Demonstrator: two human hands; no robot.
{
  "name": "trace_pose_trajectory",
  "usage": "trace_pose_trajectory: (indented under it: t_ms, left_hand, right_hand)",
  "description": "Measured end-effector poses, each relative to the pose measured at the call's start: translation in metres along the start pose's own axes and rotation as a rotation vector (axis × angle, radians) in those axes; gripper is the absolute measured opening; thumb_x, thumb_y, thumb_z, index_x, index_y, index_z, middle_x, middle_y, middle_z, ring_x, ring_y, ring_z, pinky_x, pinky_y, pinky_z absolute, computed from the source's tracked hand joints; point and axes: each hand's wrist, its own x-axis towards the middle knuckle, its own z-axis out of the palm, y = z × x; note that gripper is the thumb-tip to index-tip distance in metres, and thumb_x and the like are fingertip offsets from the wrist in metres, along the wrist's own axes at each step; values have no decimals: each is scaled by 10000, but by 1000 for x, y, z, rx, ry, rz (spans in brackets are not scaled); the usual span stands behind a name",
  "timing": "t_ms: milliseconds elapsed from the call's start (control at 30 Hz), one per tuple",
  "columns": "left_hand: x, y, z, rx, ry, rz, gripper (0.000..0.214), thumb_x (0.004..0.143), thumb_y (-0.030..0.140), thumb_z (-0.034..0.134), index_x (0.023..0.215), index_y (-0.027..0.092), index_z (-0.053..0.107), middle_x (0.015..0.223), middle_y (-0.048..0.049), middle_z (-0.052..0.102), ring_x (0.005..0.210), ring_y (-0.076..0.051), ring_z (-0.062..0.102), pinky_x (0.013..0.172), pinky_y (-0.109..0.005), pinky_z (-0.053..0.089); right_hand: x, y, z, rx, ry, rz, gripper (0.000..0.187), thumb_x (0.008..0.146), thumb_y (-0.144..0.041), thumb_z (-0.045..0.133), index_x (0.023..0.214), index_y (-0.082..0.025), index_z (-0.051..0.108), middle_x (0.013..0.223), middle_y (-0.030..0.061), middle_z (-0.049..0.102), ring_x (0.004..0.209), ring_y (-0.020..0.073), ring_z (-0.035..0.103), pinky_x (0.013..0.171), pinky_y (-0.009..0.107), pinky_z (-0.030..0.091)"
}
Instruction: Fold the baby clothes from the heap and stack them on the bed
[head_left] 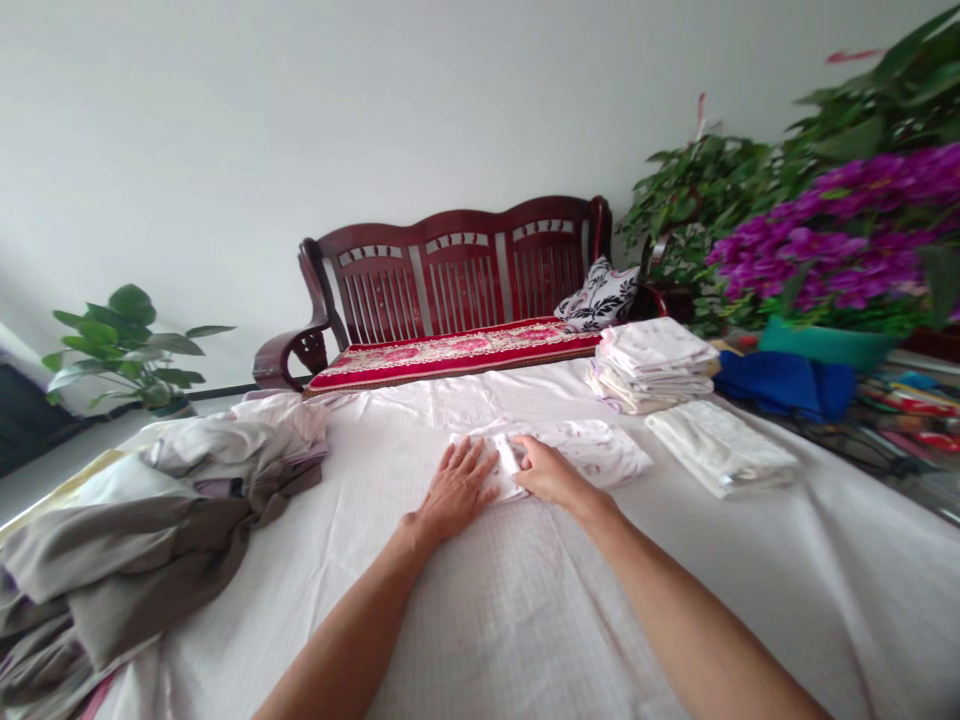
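A small white cloth with a faint pink print (592, 450) lies on the white-covered table (487, 600), partly folded at its left end. My left hand (456, 490) rests flat on that left end, fingers stretched out. Beside it my right hand (551, 472) has its fingers curled around a rolled fold of the same cloth.
A heap of grey and white laundry (150, 520) lies at the left. A stack of folded cloths (651, 365) and one folded white piece (721, 448) sit at the right, beside blue fabric (784, 385). A red wooden bench (457, 300) and potted plants (840, 240) stand behind.
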Motion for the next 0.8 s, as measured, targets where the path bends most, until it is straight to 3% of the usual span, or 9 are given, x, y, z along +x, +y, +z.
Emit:
trace_pose_trajectory:
  t_ms: [133, 267, 333, 433, 500, 600, 667, 800]
  left_hand:
    - [-1, -1, -1, -23, -9, 31, 657, 978, 606, 402, 1529, 248, 396, 1626, -145, 307, 1523, -346, 194, 1219, -570, 180]
    - [-4, -8, -3, -222, 24, 40, 624, 954, 590, 487, 1488, 270, 462, 1615, -123, 339, 1513, -332, 237, 1221, -553, 205]
    - [-4, -14, -6, -390, 147, -105, 511, 984, 491, 476, 1427, 244, 535, 1560, -123, 432, 1452, -296, 379, 1191, -483, 311]
    - [-2, -25, -13, -612, 288, -537, 440, 973, 340, 499, 1376, 177, 565, 1397, -149, 591, 1174, -240, 645, 990, -358, 510]
    - [2, -31, -18, -675, 231, -729, 475, 929, 297, 565, 1376, 137, 551, 1273, -155, 671, 1001, -219, 707, 862, -310, 538]
    - [10, -36, -22, -694, 126, -788, 515, 875, 306, 638, 1342, 101, 567, 1081, -129, 752, 879, -211, 719, 761, -271, 514]
    - [17, -36, -22, -706, 90, -792, 441, 853, 328, 657, 1233, 104, 639, 953, -93, 773, 825, -208, 716, 696, -248, 489]
    - [29, -31, -18, -727, 8, -788, 212, 781, 329, 707, 788, 118, 718, 728, -86, 746, 714, -238, 699, 592, -251, 433]
  right_hand:
    - [-4, -4, -3, -100, 27, -26, 694, 676, -92, 606, 1363, -169, 538, 742, -28, 652, 675, 142, 587, 624, 234, 370]
    - [-7, -6, -7, -170, 12, -48, 687, 698, -83, 583, 1376, -183, 538, 784, -6, 695, 722, 157, 625, 636, 233, 376]
    - [-7, -6, -14, -196, 20, -11, 627, 747, -122, 578, 1369, -195, 548, 845, 16, 722, 761, 174, 648, 647, 241, 391]
    - [-5, -1, -34, -282, 137, 85, 485, 843, -213, 549, 1327, -213, 579, 1024, 66, 739, 914, 220, 670, 729, 275, 434]
    - [-4, 5, -50, -437, 286, 134, 420, 888, -253, 524, 1297, -183, 591, 1149, 124, 708, 1061, 269, 641, 832, 324, 449]
    - [-4, 19, -71, -684, 456, 248, 400, 926, -316, 500, 1248, -101, 601, 1216, 220, 654, 1170, 348, 581, 913, 418, 449]
    - [-6, 29, -82, -728, 484, 357, 438, 941, -375, 483, 1247, -85, 599, 1237, 241, 634, 1195, 374, 564, 909, 453, 462]
    - [-7, 46, -96, -659, 445, 519, 521, 939, -470, 455, 1262, -92, 611, 1279, 253, 618, 1229, 382, 560, 904, 459, 477]
